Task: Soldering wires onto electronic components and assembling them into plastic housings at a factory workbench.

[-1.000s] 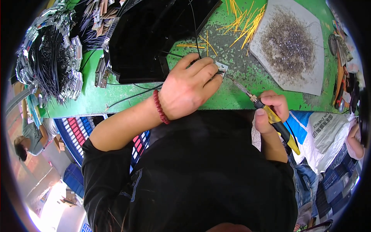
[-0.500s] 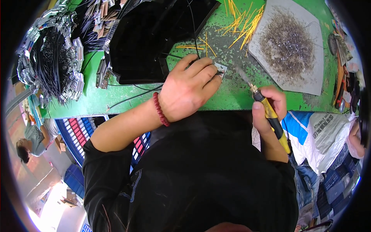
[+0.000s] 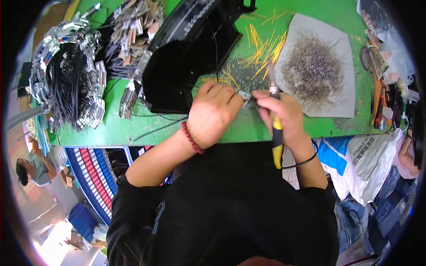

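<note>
My left hand, a red bead bracelet at its wrist, bends its fingers down over a small silvery piece at the bench's near middle. Black wires run out near those fingers, whose tips are hidden from above. Close by on the right, my right hand grips a yellow-and-black soldering iron. The iron stands nearly upright in the picture, its tip toward the far side, while a fingertip of that hand comes near the silvery piece. Whether it touches the piece I cannot tell.
A black tray-like housing lies beyond my left hand. Bundles of black wires with silvery metal ends pile up at the left. Yellow sticks are scattered near a grey sheet bearing dark crumbs. Tools line the right edge.
My right hand has moved left, closer to my left hand, and the iron has swung more upright, its tip now pointing away. The whole view has shifted a little. My left hand keeps its hold.
</note>
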